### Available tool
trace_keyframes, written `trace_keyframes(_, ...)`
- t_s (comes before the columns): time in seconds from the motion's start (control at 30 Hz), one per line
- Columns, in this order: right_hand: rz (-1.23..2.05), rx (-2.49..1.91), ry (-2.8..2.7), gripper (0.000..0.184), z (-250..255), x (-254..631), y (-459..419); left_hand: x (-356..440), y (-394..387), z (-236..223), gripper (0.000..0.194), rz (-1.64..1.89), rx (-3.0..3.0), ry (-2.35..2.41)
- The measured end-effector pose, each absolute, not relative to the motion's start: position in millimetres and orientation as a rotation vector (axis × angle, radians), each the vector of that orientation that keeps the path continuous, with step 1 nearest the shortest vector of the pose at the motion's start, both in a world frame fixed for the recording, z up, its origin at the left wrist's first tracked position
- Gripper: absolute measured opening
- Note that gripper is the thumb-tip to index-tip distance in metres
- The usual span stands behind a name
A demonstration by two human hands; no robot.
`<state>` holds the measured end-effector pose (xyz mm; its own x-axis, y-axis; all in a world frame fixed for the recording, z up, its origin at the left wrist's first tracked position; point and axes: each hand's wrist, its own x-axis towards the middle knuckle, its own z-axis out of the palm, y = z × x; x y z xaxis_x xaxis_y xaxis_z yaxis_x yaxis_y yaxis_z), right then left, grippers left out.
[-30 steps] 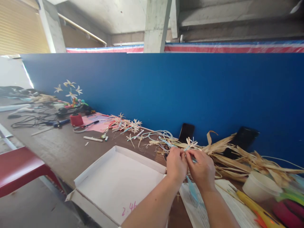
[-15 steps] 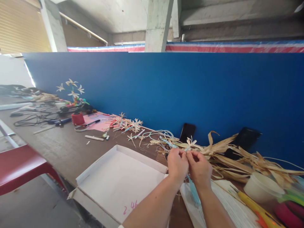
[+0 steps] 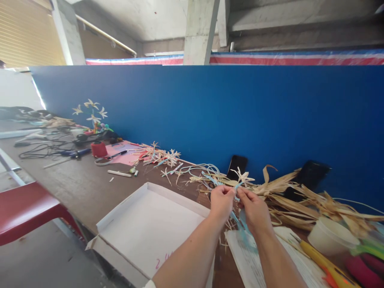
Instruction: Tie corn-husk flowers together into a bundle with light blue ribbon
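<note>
A small flower (image 3: 243,177) with pale, pointed petals like dried husk sits just above my fingertips. Its short stem is wound with light blue strip. My left hand (image 3: 221,204) pinches at the stem from the left, thumb and forefinger together. From the right, my right hand (image 3: 255,210) pinches the same stem, its fingertips nearly touching the left ones. A loose light blue strip (image 3: 244,230) dangles below the hands, over a printed sheet of paper (image 3: 240,250). Exactly which fingertips grip the strip is hidden.
An open white cardboard box (image 3: 144,228) lies left of my forearms. Dried husk strips (image 3: 303,208), a plastic cup (image 3: 333,236) and a yellow tool (image 3: 325,262) lie to the right. Behind stand a phone (image 3: 237,166) and a blue partition (image 3: 210,112). More flowers (image 3: 171,158) lie left.
The hands have drawn slightly apart, and the right one has turned. The flower has tipped to the right and shows more of its blue stem. The hanging strip has swung.
</note>
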<state>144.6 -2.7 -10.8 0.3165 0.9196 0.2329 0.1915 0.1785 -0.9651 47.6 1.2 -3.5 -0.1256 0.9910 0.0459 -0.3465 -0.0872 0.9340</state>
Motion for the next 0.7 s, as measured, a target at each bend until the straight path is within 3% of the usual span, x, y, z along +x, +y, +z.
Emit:
trace_keyframes(0.27, 1.084, -0.979, -0.976, 0.028, -8.4, 148.5, -1.7, 45.3, 1.5, -2.4, 0.025, 1.289, 0.678, 0.607)
trace_keyframes(0.5, 1.189, -0.909, -0.972, 0.023, -3.6, 152.4, -5.1, 35.3, 4.5, -2.5, 0.018, 1.01, 0.523, 0.388)
trace_keyframes(0.7, 1.199, -0.92, -0.909, 0.024, -3.5, 148.8, -4.4, 41.0, 2.5, -2.0, 0.014, 1.127, 0.598, 0.651)
